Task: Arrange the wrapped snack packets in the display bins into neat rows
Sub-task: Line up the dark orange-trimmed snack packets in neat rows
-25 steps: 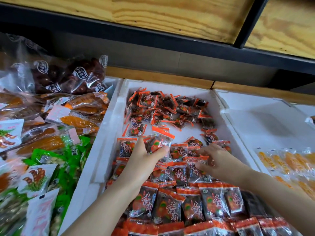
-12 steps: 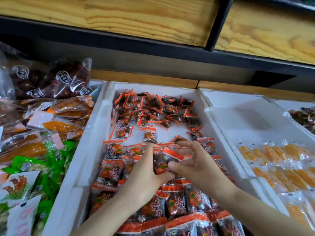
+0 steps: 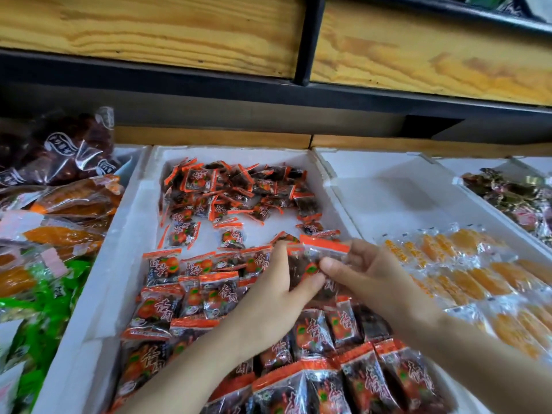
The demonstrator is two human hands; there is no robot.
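Looks down into a white foam display bin, walled left, right and far, set wall to wall against a white foam neighbour bin on the right and mixed orange, green and dark bags on the left. Shows a loose heap of dark, orange-edged snack packets at the far end, flat rows of the same packets at the near end, and bare white floor between them with only a few strays. Lies under a wooden shelf, with free air over the bin.

Holds one clear, orange-topped snack packet just above the rows, close to the right wall. Pinches its lower left with the left hand, thumb in front, fingers behind and pressed together. Pinches its right side with the right hand, thumb in front, fingers curled behind.

Differs from a second ago: then gripped the packet with the left hand alone, mid-bin, right hand down on the rows; now shares it between both, nearer the right wall.
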